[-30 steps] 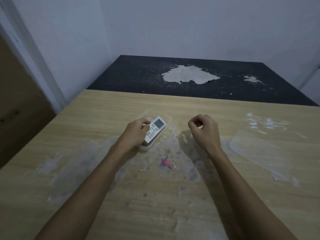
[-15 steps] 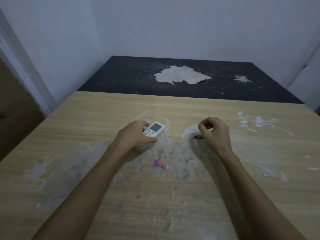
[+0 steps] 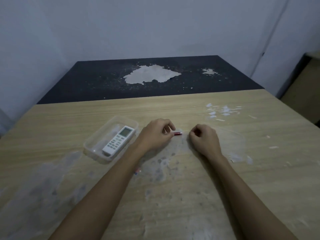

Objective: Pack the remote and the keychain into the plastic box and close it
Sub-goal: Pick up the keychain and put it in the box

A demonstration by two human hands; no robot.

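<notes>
Left hand [image 3: 155,134] pinches the keychain [image 3: 178,133] beside the open plastic box [image 3: 93,149]; right hand [image 3: 204,139] curls closed, empty.

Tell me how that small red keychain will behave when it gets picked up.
The keychain looks slim and cylindrical, so it may roll on the table. Its glossy, tiny body probably feels light and slippery. The left hand touches one end.

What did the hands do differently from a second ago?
The left hand let go of the remote, which now lies in the plastic box, and moved right to pinch the small red keychain. The right hand stayed curled beside it. The lid stayed on the table.
</notes>
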